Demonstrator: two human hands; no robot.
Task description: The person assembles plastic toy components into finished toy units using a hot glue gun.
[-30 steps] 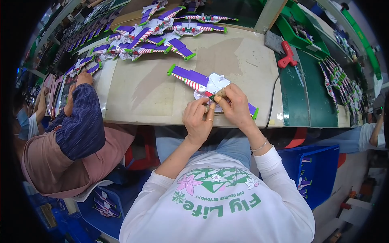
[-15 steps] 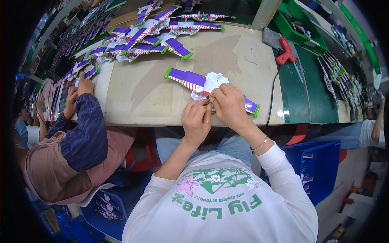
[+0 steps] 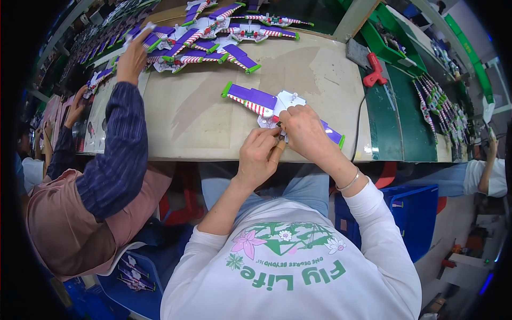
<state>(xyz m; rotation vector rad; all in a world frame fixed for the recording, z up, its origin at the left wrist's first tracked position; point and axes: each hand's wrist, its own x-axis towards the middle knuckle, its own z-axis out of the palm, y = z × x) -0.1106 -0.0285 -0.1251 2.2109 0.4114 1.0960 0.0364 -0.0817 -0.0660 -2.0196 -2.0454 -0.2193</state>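
Observation:
A toy wing set (image 3: 249, 97) lies on the bench in front of me, with purple panels, red-and-white striped edges, green tips and a white middle. My left hand (image 3: 258, 156) is closed in a pinch at its near edge, thumb and fingertips together, and a tan cover wraps one digit. Bent over the white middle, my right hand (image 3: 306, 129) pinches close beside the left fingertips. Something small and dark shows between the two hands, too covered to make out. The right part of the wing set is partly hidden under my right hand.
Similar wing sets (image 3: 188, 47) are heaped at the back left, where a co-worker's hand (image 3: 132, 60) reaches. A red glue gun (image 3: 374, 70) with a cable rests at right, near a green bin (image 3: 385, 40). More wings (image 3: 441, 104) lie stacked beyond. Blue crates (image 3: 410, 218) stand below the bench.
The co-worker's near arm has stretched forward to the heap. My fingers have shifted slightly at the wing set's near edge and are still pinched together.

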